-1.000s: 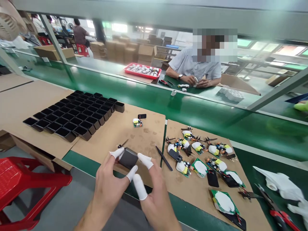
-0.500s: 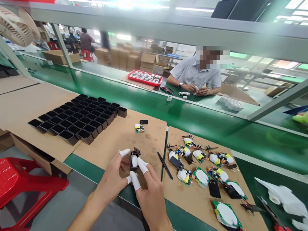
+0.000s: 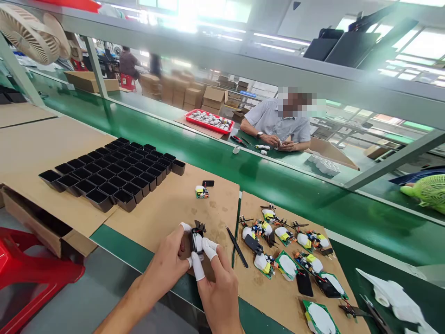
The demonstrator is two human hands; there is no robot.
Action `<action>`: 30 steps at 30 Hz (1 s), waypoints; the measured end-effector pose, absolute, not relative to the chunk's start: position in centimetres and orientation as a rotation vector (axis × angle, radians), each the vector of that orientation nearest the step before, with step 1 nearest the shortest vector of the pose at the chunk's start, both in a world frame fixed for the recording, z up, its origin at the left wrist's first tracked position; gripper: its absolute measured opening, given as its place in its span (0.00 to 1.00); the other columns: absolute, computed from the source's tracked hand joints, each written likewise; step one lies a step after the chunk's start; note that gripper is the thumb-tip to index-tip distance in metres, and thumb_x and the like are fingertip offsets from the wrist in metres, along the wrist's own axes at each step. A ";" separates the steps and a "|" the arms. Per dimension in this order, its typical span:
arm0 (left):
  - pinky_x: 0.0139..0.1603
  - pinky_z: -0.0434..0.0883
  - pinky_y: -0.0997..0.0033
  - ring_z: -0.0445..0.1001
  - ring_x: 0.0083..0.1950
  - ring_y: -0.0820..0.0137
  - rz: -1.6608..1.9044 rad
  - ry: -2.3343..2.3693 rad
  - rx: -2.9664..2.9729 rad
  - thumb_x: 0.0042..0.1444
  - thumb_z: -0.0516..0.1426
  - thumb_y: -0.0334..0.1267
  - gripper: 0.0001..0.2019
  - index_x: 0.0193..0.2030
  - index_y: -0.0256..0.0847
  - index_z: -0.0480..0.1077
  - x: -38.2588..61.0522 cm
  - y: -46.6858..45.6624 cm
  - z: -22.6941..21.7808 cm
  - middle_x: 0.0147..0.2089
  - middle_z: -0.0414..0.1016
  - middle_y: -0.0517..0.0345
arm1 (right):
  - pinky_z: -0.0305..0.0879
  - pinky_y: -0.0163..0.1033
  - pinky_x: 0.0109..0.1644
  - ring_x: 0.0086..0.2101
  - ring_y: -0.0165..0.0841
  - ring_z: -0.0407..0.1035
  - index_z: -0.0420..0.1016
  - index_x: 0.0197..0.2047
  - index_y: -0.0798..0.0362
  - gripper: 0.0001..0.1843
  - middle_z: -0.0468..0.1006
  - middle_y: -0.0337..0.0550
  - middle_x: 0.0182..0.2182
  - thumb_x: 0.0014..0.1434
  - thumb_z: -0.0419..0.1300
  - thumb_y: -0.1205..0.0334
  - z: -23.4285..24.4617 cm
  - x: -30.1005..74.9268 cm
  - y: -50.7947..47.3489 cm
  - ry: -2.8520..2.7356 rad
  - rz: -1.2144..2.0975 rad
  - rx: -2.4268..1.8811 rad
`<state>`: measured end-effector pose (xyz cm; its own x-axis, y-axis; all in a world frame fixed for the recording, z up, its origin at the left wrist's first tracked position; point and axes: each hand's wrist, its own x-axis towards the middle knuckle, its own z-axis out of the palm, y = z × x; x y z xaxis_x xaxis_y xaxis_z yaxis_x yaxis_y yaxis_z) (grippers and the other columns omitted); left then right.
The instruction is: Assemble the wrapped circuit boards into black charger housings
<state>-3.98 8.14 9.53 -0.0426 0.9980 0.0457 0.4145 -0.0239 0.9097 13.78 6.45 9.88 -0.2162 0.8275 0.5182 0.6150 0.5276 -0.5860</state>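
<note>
My left hand [image 3: 169, 256] is closed round the left side of a small black plastic case [image 3: 193, 242], held just above the cardboard. A circuit board with a white coating [image 3: 198, 242] sits inside the case, and a dark piece with prongs [image 3: 200, 226] sticks out at its far end. My right hand [image 3: 219, 277] grips the right side and near end of the case, its fingertips against the white-coated part. White finger cots cover fingertips on both hands. Black tweezers [image 3: 237, 247] lie to the right of my hands.
Rows of black cases [image 3: 118, 169] stand at the left. Several circuit boards [image 3: 288, 265] lie on the right cardboard [image 3: 255, 297]. One board [image 3: 201, 192] lies ahead. Pliers [image 3: 375, 315] and white cloth [image 3: 392, 294] are far right. A co-worker [image 3: 278, 123] sits opposite, beyond a red tray [image 3: 208, 121].
The view has tilted up slightly. My right fingers have shifted from the white-coated part towards the right edge of the case. Both hands remain at the case.
</note>
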 end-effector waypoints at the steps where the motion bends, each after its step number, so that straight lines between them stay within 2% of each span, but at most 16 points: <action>1: 0.35 0.60 0.68 0.66 0.33 0.66 1.040 1.529 1.535 0.48 0.60 0.26 0.16 0.39 0.48 0.62 -4.0 8.2 9.5 0.33 0.68 0.67 | 0.88 0.42 0.52 0.51 0.42 0.89 0.83 0.61 0.44 0.15 0.87 0.48 0.53 0.78 0.61 0.66 9.9 13.8 6.5 -1.927 0.312 -1.186; 5: 0.37 0.62 0.67 0.70 0.36 0.64 1.054 1.485 1.584 0.52 0.59 0.26 0.15 0.43 0.48 0.65 -4.0 8.1 9.7 0.36 0.71 0.65 | 0.88 0.47 0.55 0.53 0.46 0.88 0.81 0.66 0.46 0.17 0.87 0.51 0.56 0.78 0.62 0.64 10.1 13.6 6.5 -1.895 0.321 -1.222; 10: 0.40 0.63 0.66 0.70 0.38 0.63 1.038 1.470 1.626 0.54 0.60 0.27 0.13 0.44 0.46 0.68 -4.3 7.6 10.1 0.38 0.72 0.63 | 0.87 0.46 0.60 0.56 0.43 0.87 0.84 0.62 0.44 0.14 0.88 0.48 0.56 0.77 0.64 0.62 9.8 14.0 7.0 -1.858 0.432 -1.184; 12: 0.42 0.66 0.66 0.71 0.40 0.62 1.011 1.429 1.653 0.54 0.64 0.30 0.16 0.49 0.45 0.73 -4.7 7.4 10.5 0.39 0.73 0.63 | 0.86 0.48 0.64 0.58 0.43 0.86 0.80 0.68 0.46 0.18 0.87 0.52 0.61 0.78 0.65 0.59 9.6 14.8 7.6 -1.804 0.479 -1.191; 14: 0.45 0.70 0.66 0.75 0.43 0.62 0.969 1.346 1.690 0.54 0.68 0.31 0.23 0.57 0.46 0.76 -5.1 7.2 11.1 0.43 0.78 0.62 | 0.85 0.51 0.66 0.62 0.44 0.85 0.73 0.77 0.47 0.26 0.83 0.58 0.68 0.80 0.63 0.55 9.6 15.7 8.1 -1.754 0.541 -1.202; 16: 0.49 0.73 0.66 0.78 0.47 0.61 0.925 1.274 1.715 0.54 0.70 0.31 0.27 0.61 0.48 0.78 -5.5 7.1 11.5 0.48 0.82 0.60 | 0.84 0.53 0.68 0.67 0.46 0.82 0.68 0.82 0.46 0.30 0.81 0.58 0.72 0.82 0.61 0.52 10.1 16.6 8.5 -1.762 0.646 -1.189; 18: 0.50 0.73 0.66 0.78 0.49 0.60 0.890 1.250 1.728 0.53 0.72 0.31 0.25 0.59 0.48 0.79 -5.8 7.0 11.6 0.50 0.83 0.59 | 0.83 0.54 0.70 0.69 0.46 0.81 0.72 0.81 0.42 0.28 0.85 0.53 0.70 0.83 0.60 0.50 10.9 17.3 8.5 -1.817 0.768 -1.177; 20: 0.49 0.72 0.66 0.77 0.48 0.59 0.865 1.265 1.730 0.52 0.73 0.32 0.22 0.54 0.47 0.80 -5.9 6.9 11.5 0.47 0.82 0.59 | 0.83 0.54 0.70 0.68 0.45 0.82 0.78 0.77 0.37 0.24 0.87 0.48 0.68 0.84 0.59 0.49 11.6 17.7 8.3 -1.860 0.841 -1.195; 24: 0.47 0.70 0.65 0.76 0.47 0.60 0.838 1.290 1.710 0.56 0.74 0.33 0.23 0.58 0.47 0.78 -5.8 6.6 11.5 0.47 0.80 0.59 | 0.82 0.55 0.70 0.66 0.45 0.83 0.79 0.77 0.39 0.26 0.85 0.49 0.70 0.81 0.63 0.46 11.9 18.0 7.5 -1.856 0.790 -1.251; 26: 0.49 0.71 0.64 0.77 0.48 0.59 0.836 1.289 1.692 0.58 0.74 0.34 0.24 0.60 0.47 0.77 -5.6 6.5 11.8 0.49 0.82 0.59 | 0.84 0.53 0.68 0.63 0.45 0.85 0.79 0.77 0.42 0.27 0.86 0.52 0.68 0.79 0.66 0.48 11.6 18.0 6.9 -1.846 0.711 -1.258; 30: 0.52 0.72 0.61 0.79 0.53 0.57 0.844 1.303 1.669 0.59 0.73 0.31 0.20 0.55 0.48 0.76 -5.2 6.2 12.6 0.52 0.83 0.57 | 0.85 0.47 0.65 0.59 0.43 0.86 0.86 0.69 0.40 0.20 0.90 0.49 0.60 0.77 0.68 0.57 11.5 17.8 5.6 -1.881 0.571 -1.238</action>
